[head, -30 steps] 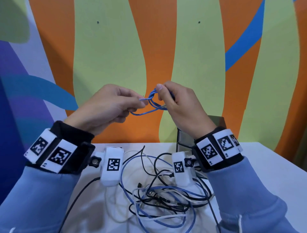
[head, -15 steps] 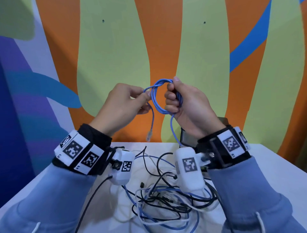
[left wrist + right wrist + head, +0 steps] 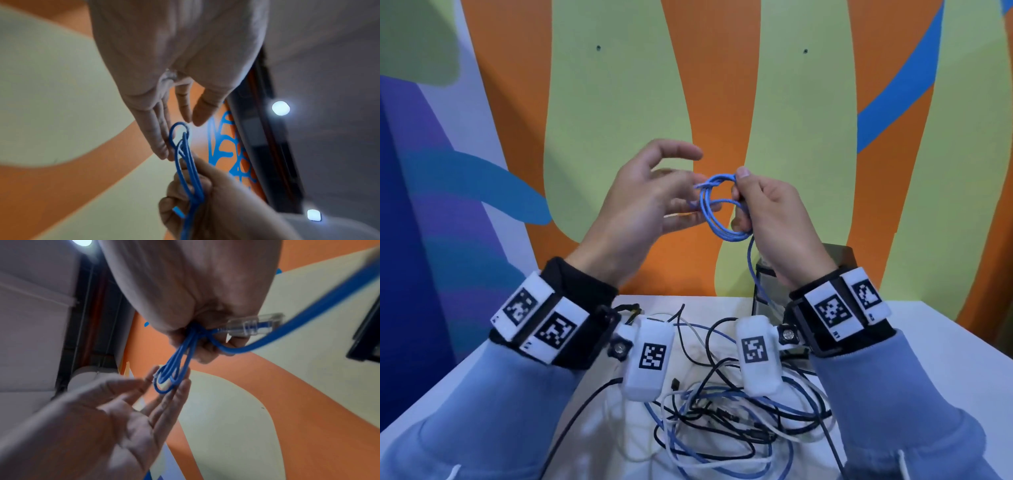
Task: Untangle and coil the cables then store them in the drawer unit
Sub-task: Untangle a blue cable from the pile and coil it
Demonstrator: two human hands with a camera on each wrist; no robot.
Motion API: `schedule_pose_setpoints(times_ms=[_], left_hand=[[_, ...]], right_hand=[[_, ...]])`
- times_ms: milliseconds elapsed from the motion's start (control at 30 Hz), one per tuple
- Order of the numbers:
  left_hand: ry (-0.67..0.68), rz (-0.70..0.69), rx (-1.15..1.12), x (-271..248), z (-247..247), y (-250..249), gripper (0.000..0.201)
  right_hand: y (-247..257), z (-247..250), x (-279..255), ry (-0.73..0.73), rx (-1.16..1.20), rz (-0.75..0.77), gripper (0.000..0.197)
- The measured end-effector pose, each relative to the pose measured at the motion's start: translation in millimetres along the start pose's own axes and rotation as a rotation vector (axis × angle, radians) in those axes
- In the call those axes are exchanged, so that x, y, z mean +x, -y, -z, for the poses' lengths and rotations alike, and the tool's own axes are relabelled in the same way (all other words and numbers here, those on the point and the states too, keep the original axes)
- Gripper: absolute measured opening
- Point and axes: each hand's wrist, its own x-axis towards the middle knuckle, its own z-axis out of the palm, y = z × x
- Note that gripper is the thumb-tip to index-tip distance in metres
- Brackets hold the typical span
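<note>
Right hand (image 3: 774,219): pinches blue coil (image 3: 717,209), held up.
Left hand (image 3: 640,202): spread, fingertips at coil's left.
Table (image 3: 945,342): tangled cables (image 3: 726,421) near.

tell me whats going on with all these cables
A person is coiling a blue cable in the air above a white table. The right hand grips the small coil of loops, with a clear plug sticking out by the fingers and a strand hanging down toward the table. The left hand is open, its straight fingers touching the far end of the loops. A tangle of black, white and blue cables lies on the table, not yet sorted.
</note>
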Motion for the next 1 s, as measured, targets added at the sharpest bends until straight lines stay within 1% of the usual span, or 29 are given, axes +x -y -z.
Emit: schedule_pose_setpoints(times_ms=[67, 100, 133, 200, 333, 367, 433, 467, 500, 567, 633, 733, 800, 900, 933, 1000], left_hand=[[0.011, -0.182, 0.409, -3.9, -5.5, 4.2, 0.029], [0.026, -0.25, 0.585, -4.9, -7.8, 8.2, 0.028], [0.031, -0.292, 0.705, -5.6, -10.0, 11.9, 0.027], [-0.003, -0.353, 0.819, -4.7, -10.6, 16.4, 0.025], [-0.089, -0.418, 1.072, -7.5, -11.3, 15.7, 0.011], [-0.094, -0.43, 1.115, -8.4, -11.9, 16.2, 0.008], [-0.082, -0.458, 1.132, -9.0, -12.3, 17.7, 0.008], [-0.076, -0.476, 1.083, -7.5, -10.9, 19.1, 0.008], [-0.085, -0.486, 0.987, -4.8, -9.2, 19.5, 0.008], [-0.144, -0.454, 0.713, -0.8, -8.2, 18.2, 0.005], [-0.207, -0.366, 0.399, 1.0, -10.6, 16.1, 0.009], [-0.282, -0.172, -0.052, -2.0, -16.9, 13.7, 0.016], [-0.285, -0.053, -0.264, -1.8, -16.9, 14.0, 0.02], [-0.267, 0.114, -0.539, 0.7, -12.6, 15.3, 0.022], [-0.271, 0.161, -0.577, 0.7, -12.3, 15.5, 0.022], [-0.258, 0.229, -0.566, 0.3, -14.0, 16.7, 0.019]], right_hand=[[-0.8, -0.6, 0.5, -0.005, 0.017, 0.002, 0.043], [-0.4, -1.6, 0.6, 0.009, 0.056, -0.006, 0.042], [0.3, -2.4, 0.5, 0.027, 0.102, -0.017, 0.04], [2.4, -2.0, 0.4, 0.06, 0.168, -0.049, 0.038], [5.2, 0.5, -0.9, 0.08, 0.162, -0.082, 0.037], [5.6, 0.0, -0.8, 0.086, 0.16, -0.095, 0.036], [5.3, -0.2, -1.5, 0.086, 0.146, -0.131, 0.036], [5.0, -0.2, -1.8, 0.079, 0.138, -0.152, 0.037], [4.8, 0.4, -1.7, 0.069, 0.124, -0.171, 0.04], [4.5, 0.7, -1.4, 0.05, 0.074, -0.219, 0.043], [4.9, -0.9, -2.0, 0.056, 0.064, -0.283, 0.039], [6.1, -4.4, -2.9, 0.074, 0.146, -0.351, 0.036], [8.4, -4.2, -2.8, 0.069, 0.264, -0.386, 0.036], [14.1, 0.2, -0.6, 0.083, 0.551, -0.41, 0.037], [17.0, 2.1, -0.2, 0.091, 0.655, -0.405, 0.037], [22.4, 5.3, 0.1, 0.098, 0.86, -0.39, 0.037]])
